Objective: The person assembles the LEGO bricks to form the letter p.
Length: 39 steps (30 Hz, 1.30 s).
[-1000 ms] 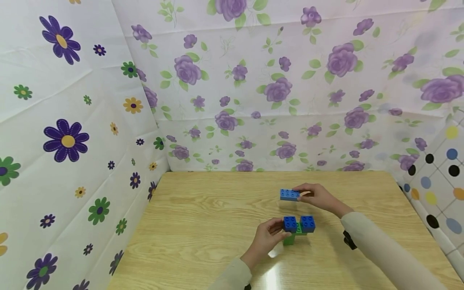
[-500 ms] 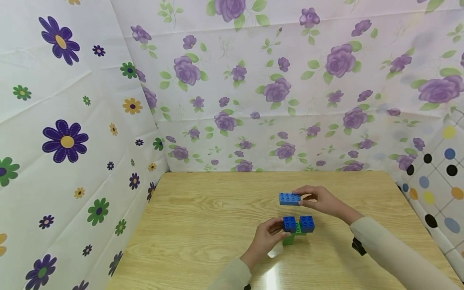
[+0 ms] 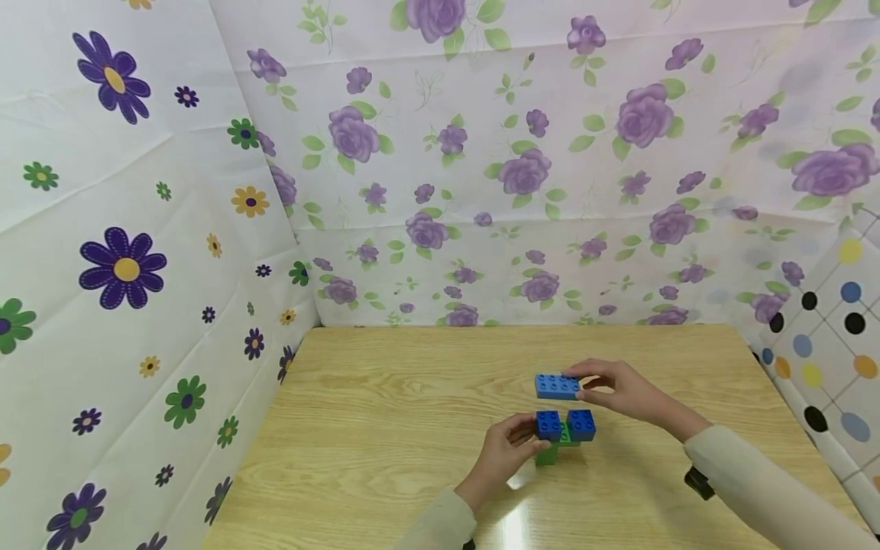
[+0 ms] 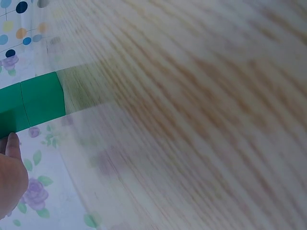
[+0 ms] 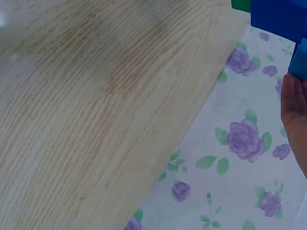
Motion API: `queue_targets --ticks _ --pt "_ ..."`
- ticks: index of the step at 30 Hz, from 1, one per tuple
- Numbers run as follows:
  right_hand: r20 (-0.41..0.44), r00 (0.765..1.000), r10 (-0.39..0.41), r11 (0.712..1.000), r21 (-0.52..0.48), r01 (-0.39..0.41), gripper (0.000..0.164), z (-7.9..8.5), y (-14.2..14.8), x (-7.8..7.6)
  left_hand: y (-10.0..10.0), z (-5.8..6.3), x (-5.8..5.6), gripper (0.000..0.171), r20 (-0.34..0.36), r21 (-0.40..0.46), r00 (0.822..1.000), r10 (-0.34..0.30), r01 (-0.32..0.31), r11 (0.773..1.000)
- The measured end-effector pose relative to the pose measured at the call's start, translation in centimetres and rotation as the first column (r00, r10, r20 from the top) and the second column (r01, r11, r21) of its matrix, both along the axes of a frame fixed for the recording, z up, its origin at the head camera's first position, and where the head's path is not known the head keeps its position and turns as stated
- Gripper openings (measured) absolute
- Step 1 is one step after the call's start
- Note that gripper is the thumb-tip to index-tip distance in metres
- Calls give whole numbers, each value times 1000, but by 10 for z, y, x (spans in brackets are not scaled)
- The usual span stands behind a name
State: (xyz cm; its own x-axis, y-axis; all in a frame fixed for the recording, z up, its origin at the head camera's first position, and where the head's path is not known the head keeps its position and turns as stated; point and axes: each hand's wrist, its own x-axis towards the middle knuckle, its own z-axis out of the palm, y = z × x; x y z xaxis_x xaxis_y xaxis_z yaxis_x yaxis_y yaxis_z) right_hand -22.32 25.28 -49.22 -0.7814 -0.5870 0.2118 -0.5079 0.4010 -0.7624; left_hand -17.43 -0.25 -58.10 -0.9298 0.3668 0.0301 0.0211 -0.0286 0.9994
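A small stack of toy building bricks stands on the table, its green base bricks [image 3: 547,455] below and two dark blue square bricks [image 3: 581,425] side by side on top with a gap between them. My left hand [image 3: 505,454] grips the left side of this stack, thumb in front and fingers behind. In the left wrist view the fingers touch the green bricks [image 4: 42,99]. Pinched at its right end by my right hand [image 3: 621,389], a lighter blue long brick [image 3: 555,386] hangs level just above and behind the stack, apart from it in the head view.
The wood-grain table [image 3: 385,428] reaches back to a flower-printed cloth wall [image 3: 440,191]. Another flowered cloth [image 3: 179,305] hangs along the left, and a dotted cloth [image 3: 835,359] borders the right.
My right hand has brought the lighter blue brick nearer to me and down toward the stack, lately shifting slightly right. The left hand and the stack stay in place.
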Motion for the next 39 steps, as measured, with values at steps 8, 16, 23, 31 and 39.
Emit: queue_targets --ticks 8,16,23,31,39 --pt "27 1000 4 1000 9 -5 36 6 -1 11 0 0 1 36 -12 2 1000 -1 1 1000" --pt "39 998 42 999 -29 -41 36 11 -7 21 1 0 1 37 -15 -2 1000 -8 8 1000" --pt "48 998 40 999 -19 -39 36 10 -5 27 1 0 2 37 -17 -7 1000 0 0 1000" --pt "15 999 46 999 -9 -46 37 6 -5 32 0 0 2 37 -21 -19 1000 5 -5 1000" --pt "-22 998 55 998 -9 -55 36 5 -4 33 0 1 1 37 -47 -21 999 4 -5 1000"
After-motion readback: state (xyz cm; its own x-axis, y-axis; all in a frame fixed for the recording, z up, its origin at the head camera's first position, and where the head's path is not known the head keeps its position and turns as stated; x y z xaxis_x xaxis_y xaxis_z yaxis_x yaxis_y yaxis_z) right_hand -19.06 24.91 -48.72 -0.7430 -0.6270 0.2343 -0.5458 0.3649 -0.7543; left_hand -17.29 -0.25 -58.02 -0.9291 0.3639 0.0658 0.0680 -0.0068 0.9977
